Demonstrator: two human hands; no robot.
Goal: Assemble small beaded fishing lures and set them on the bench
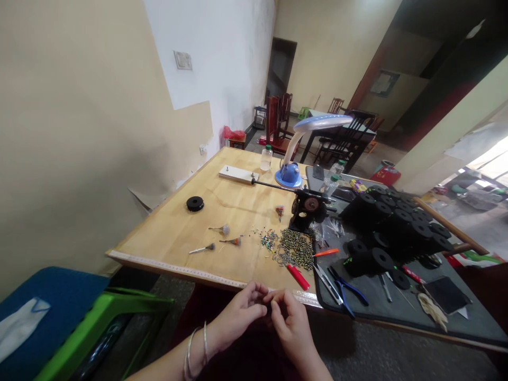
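At the table's near edge, my left hand (242, 309) and my right hand (291, 320) meet fingertip to fingertip. Both have their fingers curled in a pinch; whatever lies between them is too small or hidden to name. Just beyond them is a red cylinder (298, 277), beside a heap of small dark-and-yellow striped pieces (296, 247). Tiny coloured beads (269, 239) spill to the heap's left. Small brush-like tufts, one with an orange band (231, 241), lie on the wood further left.
Scissors (328, 284), blue-handled pliers (349, 288) and an orange pen-like tool (326, 252) lie on a grey mat (381, 312). Behind stand a black winding device (307, 209) with a long rod, a blue lamp (289, 173) and several black spools (397, 222). A green stool (99, 323) is left.
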